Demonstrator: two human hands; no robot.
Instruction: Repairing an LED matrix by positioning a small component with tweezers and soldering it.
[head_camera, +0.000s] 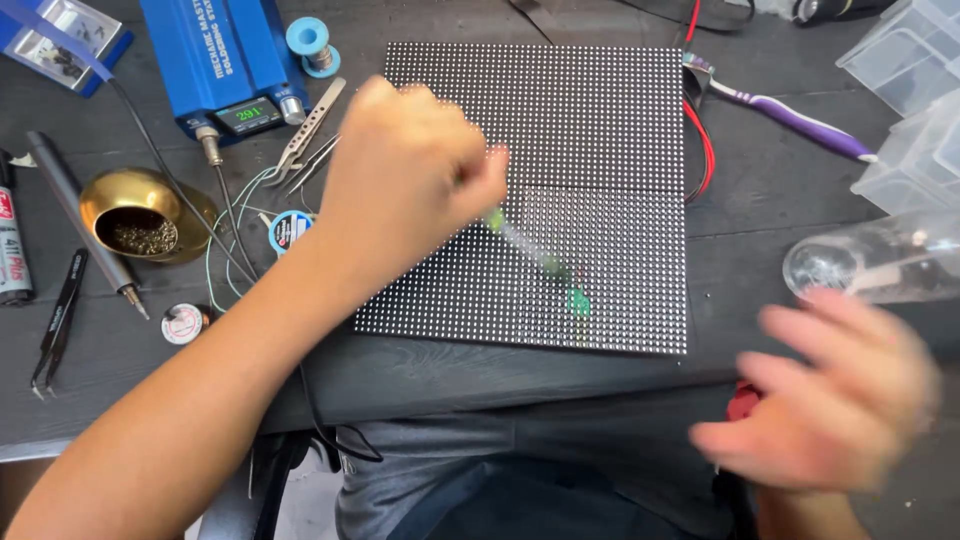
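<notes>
My left hand (405, 175) is closed around a thin clear syringe-like tool with a green tip (540, 262), held slanted over the black dotted LED panel (610, 130) that lies flat on the dark table. The green tip sits near the panel's lower middle. My right hand (830, 400) hovers blurred at the lower right, off the panel, fingers spread and holding nothing. A clear glass cup (870, 262) lies just above that hand.
A blue soldering station (225, 60), tweezers (315, 125), a solder spool (312, 42), a brass tip cleaner (140, 212), a soldering iron (85, 215) and black tweezers (58, 320) fill the left. A purple toothbrush (790, 120) and clear plastic boxes (905, 110) lie right.
</notes>
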